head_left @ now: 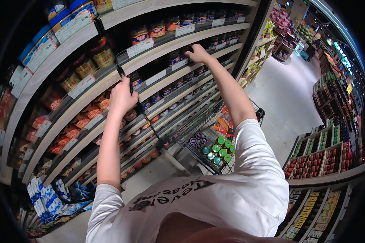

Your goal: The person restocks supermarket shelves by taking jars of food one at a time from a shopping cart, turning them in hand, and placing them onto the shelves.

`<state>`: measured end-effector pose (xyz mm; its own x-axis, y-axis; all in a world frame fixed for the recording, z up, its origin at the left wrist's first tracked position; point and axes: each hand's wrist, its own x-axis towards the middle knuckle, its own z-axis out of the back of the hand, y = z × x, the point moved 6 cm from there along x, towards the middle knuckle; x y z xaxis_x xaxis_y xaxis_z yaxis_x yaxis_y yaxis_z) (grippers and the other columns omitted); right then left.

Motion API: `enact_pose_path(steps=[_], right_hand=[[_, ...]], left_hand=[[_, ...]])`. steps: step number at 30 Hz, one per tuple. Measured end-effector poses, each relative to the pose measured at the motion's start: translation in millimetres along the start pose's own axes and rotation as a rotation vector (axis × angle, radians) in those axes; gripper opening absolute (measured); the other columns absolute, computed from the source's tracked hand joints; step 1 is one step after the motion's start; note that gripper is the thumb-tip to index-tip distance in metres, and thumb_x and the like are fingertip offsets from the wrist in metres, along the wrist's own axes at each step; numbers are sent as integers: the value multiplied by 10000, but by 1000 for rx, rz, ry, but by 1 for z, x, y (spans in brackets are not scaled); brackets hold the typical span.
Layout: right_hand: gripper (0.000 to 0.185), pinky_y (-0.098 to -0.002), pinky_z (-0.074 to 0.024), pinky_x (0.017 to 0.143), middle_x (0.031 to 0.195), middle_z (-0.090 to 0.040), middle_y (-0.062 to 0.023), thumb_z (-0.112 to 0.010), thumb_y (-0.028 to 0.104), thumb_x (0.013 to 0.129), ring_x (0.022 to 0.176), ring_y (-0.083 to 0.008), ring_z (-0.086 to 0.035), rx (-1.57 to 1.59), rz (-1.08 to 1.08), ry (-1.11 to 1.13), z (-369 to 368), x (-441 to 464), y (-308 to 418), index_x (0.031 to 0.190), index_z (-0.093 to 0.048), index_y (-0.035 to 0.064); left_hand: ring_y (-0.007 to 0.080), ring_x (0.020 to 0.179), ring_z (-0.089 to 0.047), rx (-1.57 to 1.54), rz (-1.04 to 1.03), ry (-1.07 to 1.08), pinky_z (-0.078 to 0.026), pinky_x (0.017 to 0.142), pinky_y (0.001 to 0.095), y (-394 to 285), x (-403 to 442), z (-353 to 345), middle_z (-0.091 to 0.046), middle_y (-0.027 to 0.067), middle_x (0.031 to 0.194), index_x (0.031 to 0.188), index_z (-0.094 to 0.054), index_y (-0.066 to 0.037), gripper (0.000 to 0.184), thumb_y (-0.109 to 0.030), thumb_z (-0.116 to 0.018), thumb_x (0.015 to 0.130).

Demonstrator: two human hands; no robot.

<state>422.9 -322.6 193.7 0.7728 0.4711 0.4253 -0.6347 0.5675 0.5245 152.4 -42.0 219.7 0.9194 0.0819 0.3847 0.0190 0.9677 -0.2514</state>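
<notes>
My left hand (123, 97) is at the shelf front, its fingers stretched up to the shelf edge beside a dark divider and its thumb apart. Just right of it stands a dark-lidded jar (136, 79). Farther along, my right hand (198, 54) reaches into the shelf with its fingers curled at a dark jar (187, 50), which is mostly hidden. Below that hand, labelled jars (174, 58) stand behind a price tag (179, 65). On the shelf above is a row of jars with orange and blue labels (156, 29).
A wire shopping cart (221, 170) stands below my right arm, holding green-lidded jars (222, 152), purple-lidded jars (198, 135) and orange packets (222, 123). Larger jars (103, 52) fill the shelves at left. An aisle floor (275, 95) runs along the right, with more display shelves (324, 160) beyond.
</notes>
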Motion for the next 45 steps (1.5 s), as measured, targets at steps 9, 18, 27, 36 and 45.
enact_pose_path(steps=[9,18,27,36,45], right_hand=[[424,-354,-519,723,1061,-602,-161,-682,90,850,749,-212,-609,172,-133,-673,-12,-150,40,1259,-611,2],[178,-258,-498,668,865,-681,-25,-679,42,871,730,-83,-599,316,-670,-405,-135,-439,21,1043,-699,1],[204,-415,-529,620,716,-691,-200,-663,169,876,645,-308,-695,19,-1026,-156,-119,-577,23,837,-708,-25],[286,-494,-579,831,855,-743,-217,-633,313,871,878,-404,-728,22,-1339,104,-120,-590,38,903,-749,54],[282,-470,-577,842,844,-735,-236,-662,280,845,876,-420,-723,222,-1354,234,-132,-596,19,910,-741,16]], left_hand=[[466,1001,-671,-2,-2,-92,-556,866,535,-5,-10,-7,-652,268,1162,1403,-466,-10,668,-254,-696,825],[171,610,-668,-577,-58,-372,-549,607,286,-32,-59,-12,-513,198,1487,1394,-526,-38,575,-47,-699,847],[329,747,-666,-753,-354,33,-538,703,415,-151,-213,-190,-689,114,873,924,-670,-68,127,-62,-722,808],[301,818,-636,-509,-402,425,-454,753,472,-196,-262,-295,-673,69,807,802,-650,-93,126,-196,-668,872],[278,772,-596,-385,-438,523,-371,760,452,-201,-268,-307,-618,39,752,751,-611,-117,184,-201,-620,915]])
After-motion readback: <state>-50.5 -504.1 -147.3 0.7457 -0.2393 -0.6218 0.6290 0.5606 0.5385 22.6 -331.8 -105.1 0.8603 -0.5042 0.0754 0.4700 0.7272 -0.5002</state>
